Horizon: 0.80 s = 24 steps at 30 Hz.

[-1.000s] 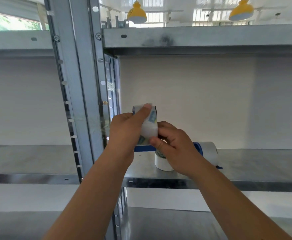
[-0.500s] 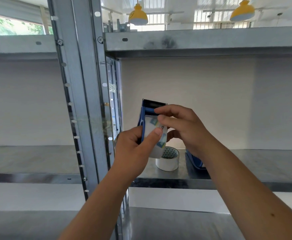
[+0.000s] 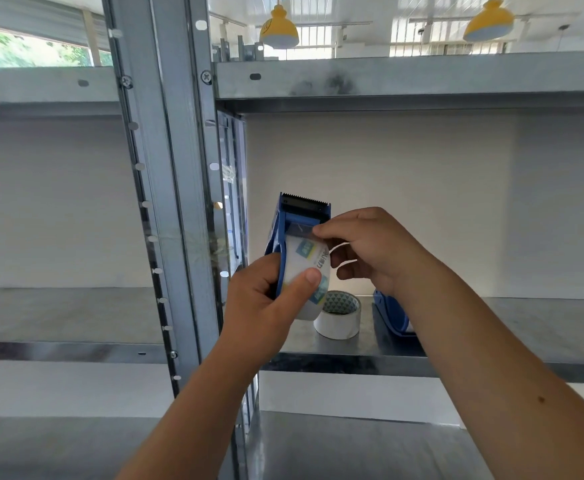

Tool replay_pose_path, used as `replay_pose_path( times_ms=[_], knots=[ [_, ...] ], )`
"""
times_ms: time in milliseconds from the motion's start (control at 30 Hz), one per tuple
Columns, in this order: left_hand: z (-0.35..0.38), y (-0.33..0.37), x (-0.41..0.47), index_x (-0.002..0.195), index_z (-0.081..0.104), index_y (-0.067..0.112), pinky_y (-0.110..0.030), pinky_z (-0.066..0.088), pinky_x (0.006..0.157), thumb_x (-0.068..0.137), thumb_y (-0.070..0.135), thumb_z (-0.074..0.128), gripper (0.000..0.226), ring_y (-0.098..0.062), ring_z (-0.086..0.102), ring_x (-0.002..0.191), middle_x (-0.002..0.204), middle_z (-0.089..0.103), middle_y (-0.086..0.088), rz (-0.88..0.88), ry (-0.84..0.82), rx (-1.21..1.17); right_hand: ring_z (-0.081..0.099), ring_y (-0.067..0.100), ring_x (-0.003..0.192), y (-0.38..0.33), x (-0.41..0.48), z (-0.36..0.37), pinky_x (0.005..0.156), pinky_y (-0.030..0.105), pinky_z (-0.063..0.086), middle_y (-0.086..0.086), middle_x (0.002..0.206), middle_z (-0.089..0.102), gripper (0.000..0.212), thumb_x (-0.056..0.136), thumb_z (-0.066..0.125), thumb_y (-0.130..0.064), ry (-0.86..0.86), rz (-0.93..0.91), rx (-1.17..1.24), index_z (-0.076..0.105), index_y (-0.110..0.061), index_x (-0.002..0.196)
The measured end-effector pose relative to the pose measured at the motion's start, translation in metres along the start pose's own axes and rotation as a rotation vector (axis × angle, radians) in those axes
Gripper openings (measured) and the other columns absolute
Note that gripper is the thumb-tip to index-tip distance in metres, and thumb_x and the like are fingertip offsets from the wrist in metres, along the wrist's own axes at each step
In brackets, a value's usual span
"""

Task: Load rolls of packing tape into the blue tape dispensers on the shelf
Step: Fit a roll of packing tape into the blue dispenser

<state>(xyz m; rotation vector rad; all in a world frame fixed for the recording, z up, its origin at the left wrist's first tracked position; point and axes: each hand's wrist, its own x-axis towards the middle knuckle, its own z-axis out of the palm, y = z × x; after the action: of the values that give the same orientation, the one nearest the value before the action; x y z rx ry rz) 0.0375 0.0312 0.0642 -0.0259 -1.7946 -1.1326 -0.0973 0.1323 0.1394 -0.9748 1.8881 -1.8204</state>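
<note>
My left hand point(image 3: 266, 299) grips a blue tape dispenser point(image 3: 285, 220) held upright in front of the shelf, its serrated blade at the top. A clear tape roll point(image 3: 309, 261) with a printed label sits inside it, and my left thumb presses on the roll. My right hand point(image 3: 370, 251) pinches the loose tape end just below the blade. Behind the hands, a white tape roll point(image 3: 339, 322) lies flat on the metal shelf point(image 3: 526, 327). A second blue dispenser point(image 3: 392, 315) rests on the shelf to its right, partly hidden by my right forearm.
A grey steel upright point(image 3: 176, 202) stands just left of the hands. Another shelf board point(image 3: 405, 77) runs overhead and a lower one point(image 3: 353, 448) lies beneath my arms. A white wall closes the back.
Both hands raised the dispenser from shelf level to an upright hold. My right hand moved from the roll's side up to the tape end under the blade. The white roll came into full view.
</note>
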Motion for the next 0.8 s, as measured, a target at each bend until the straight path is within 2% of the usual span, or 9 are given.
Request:
replay_pose_path(
  times_ms=[33,100,233,433,500,533,633,733,800],
  knots=[
    [0.000,-0.001,-0.001,0.092,0.074,0.043,-0.037,0.062,0.066,0.087,0.047,0.064,0.012,-0.023,0.072,0.084,0.093,0.074,-0.002,0.011,-0.012,-0.004,0.058,0.021,0.056,0.000,0.001,0.000,0.050,0.028,0.048,0.008,0.068,0.067,0.019,0.085,0.079,-0.016,0.006,0.025,-0.005,0.076,0.001,0.092],
    [0.001,-0.001,-0.003,0.095,0.073,0.050,-0.035,0.064,0.067,0.087,0.046,0.064,0.012,-0.019,0.073,0.086,0.096,0.075,0.003,0.023,-0.029,-0.012,0.059,0.021,0.056,0.002,0.003,0.001,0.049,0.027,0.048,0.006,0.064,0.066,0.014,0.083,0.079,-0.014,0.026,0.038,-0.012,0.075,-0.002,0.087],
    [-0.001,0.003,-0.004,0.095,0.072,0.043,-0.028,0.063,0.069,0.085,0.047,0.064,0.013,-0.013,0.074,0.088,0.095,0.077,0.009,-0.012,-0.031,-0.062,0.061,0.023,0.059,0.005,0.005,0.004,0.047,0.027,0.048,0.011,0.071,0.069,0.013,0.084,0.077,-0.010,0.077,-0.060,-0.051,0.077,0.002,0.089],
    [-0.005,0.009,-0.008,0.095,0.077,0.036,-0.025,0.060,0.070,0.083,0.043,0.065,0.019,-0.013,0.076,0.089,0.094,0.080,0.010,-0.087,-0.058,-0.197,0.045,0.007,0.036,0.000,0.015,-0.003,0.042,0.023,0.037,0.008,0.066,0.064,0.009,0.089,0.072,-0.009,0.192,-0.211,-0.260,0.076,-0.005,0.081],
    [-0.004,0.013,-0.007,0.092,0.078,0.045,-0.024,0.060,0.071,0.082,0.045,0.070,0.013,-0.011,0.076,0.089,0.093,0.080,0.014,-0.113,-0.090,-0.210,0.053,0.002,0.046,-0.004,0.021,-0.003,0.045,0.021,0.044,0.004,0.071,0.069,0.010,0.091,0.070,-0.010,0.224,-0.272,-0.319,0.077,-0.005,0.084],
    [-0.004,0.015,-0.006,0.092,0.077,0.050,-0.023,0.060,0.071,0.081,0.047,0.075,0.012,-0.010,0.076,0.089,0.094,0.079,0.016,-0.120,-0.105,-0.204,0.060,0.003,0.058,-0.004,0.026,-0.002,0.053,0.021,0.050,0.003,0.078,0.073,0.012,0.091,0.070,-0.012,0.243,-0.304,-0.359,0.077,-0.005,0.085],
    [0.000,0.020,-0.003,0.098,0.075,0.042,-0.021,0.059,0.072,0.082,0.041,0.074,0.015,-0.007,0.076,0.091,0.095,0.079,0.017,-0.139,-0.145,-0.203,0.068,0.015,0.079,-0.004,0.044,0.000,0.074,0.034,0.057,-0.002,0.081,0.073,0.015,0.089,0.067,-0.017,0.292,-0.349,-0.471,0.074,-0.012,0.077],
    [0.005,0.024,-0.002,0.104,0.068,0.034,-0.021,0.059,0.071,0.091,0.022,0.071,0.019,-0.005,0.075,0.091,0.093,0.078,0.020,-0.154,-0.178,-0.220,0.070,0.021,0.079,-0.005,0.062,-0.005,0.072,0.037,0.057,-0.004,0.079,0.072,0.019,0.085,0.061,-0.018,0.330,-0.334,-0.563,0.069,-0.018,0.069],
    [0.007,0.026,-0.002,0.103,0.067,0.033,-0.018,0.058,0.070,0.095,0.009,0.066,0.025,-0.002,0.075,0.089,0.090,0.078,0.022,-0.154,-0.184,-0.211,0.069,0.021,0.075,-0.005,0.072,-0.007,0.069,0.036,0.055,-0.001,0.077,0.072,0.018,0.083,0.061,-0.016,0.320,-0.318,-0.530,0.069,-0.014,0.068]
  ],
)
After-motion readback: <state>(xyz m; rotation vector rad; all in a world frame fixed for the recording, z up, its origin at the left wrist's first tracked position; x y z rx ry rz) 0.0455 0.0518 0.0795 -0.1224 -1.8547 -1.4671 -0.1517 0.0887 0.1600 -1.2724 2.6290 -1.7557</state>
